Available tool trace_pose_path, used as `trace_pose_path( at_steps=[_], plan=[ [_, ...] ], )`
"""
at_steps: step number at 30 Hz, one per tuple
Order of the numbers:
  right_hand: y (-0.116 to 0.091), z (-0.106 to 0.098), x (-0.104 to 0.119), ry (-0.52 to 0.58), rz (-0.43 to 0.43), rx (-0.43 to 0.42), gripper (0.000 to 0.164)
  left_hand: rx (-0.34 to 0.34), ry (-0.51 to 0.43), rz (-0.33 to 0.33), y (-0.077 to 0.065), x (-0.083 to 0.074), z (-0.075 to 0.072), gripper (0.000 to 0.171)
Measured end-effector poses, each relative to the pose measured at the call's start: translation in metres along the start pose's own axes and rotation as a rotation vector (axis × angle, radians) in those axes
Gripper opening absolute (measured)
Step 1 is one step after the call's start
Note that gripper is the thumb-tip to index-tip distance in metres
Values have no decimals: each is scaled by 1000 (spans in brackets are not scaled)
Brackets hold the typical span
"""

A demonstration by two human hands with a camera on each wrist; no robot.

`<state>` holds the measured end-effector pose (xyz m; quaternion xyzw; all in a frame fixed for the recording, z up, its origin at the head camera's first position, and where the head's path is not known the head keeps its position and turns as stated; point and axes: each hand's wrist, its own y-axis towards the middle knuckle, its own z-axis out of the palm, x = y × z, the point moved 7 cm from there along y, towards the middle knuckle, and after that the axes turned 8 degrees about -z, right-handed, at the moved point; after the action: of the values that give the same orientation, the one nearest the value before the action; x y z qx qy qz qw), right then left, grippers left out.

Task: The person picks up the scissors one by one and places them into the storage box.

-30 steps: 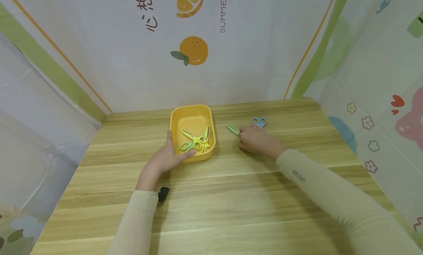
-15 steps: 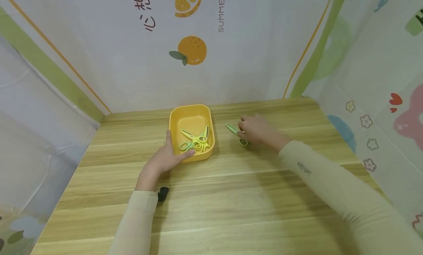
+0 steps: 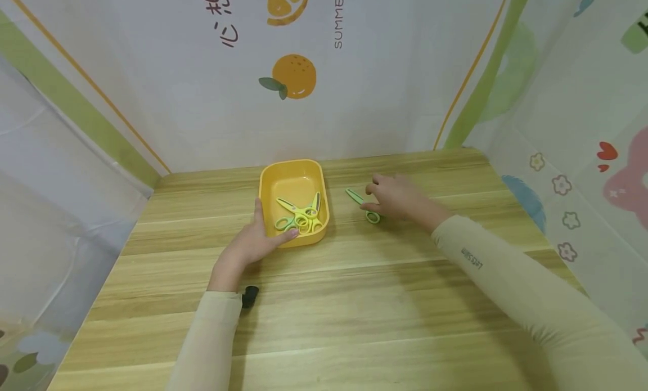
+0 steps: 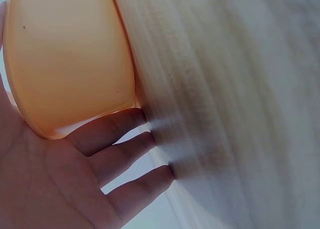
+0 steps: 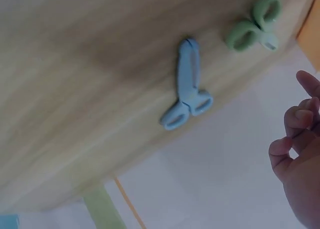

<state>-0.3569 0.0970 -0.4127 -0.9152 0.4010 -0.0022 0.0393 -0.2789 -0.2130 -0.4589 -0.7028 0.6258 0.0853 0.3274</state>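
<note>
My left hand holds the near left corner of a yellow plastic bin. The thumb lies over the front rim, and the fingers are along the outer wall, with tips on the table. Yellow scissors and other yellow and green ones lie heaped in the bin's front half. My right hand hovers with loosely bent fingers above green scissors, which lie on the table right of the bin. Blue scissors lie on the table in the right wrist view; the right hand hides them in the head view.
The wood-grain table ends at a printed cloth behind it. More cloth hangs at the left and right sides. A small black object shows beside the left wrist.
The right hand has let go of the green scissors and shifted slightly right, its fingers loosening. The blue scissors' handles have gone out of sight behind that hand. The left hand stays put.
</note>
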Motion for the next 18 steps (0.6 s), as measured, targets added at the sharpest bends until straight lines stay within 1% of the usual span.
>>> trace_pose_path(
  at_steps=[4, 10, 15, 18],
  plan=[
    [-4, 9, -1, 27, 20, -14, 60, 1, -1, -2, 0, 0, -1, 144],
    [-9, 21, -5, 28, 40, 6, 71, 0, 10, -9, 0, 0, -1, 146],
    [-13, 29, -8, 30, 24, 18, 77, 2, 10, -9, 1, -1, 0, 147],
    [-15, 32, -8, 50, 9, 17, 80, 3, 6, -9, 0, 0, 0, 146]
  ],
)
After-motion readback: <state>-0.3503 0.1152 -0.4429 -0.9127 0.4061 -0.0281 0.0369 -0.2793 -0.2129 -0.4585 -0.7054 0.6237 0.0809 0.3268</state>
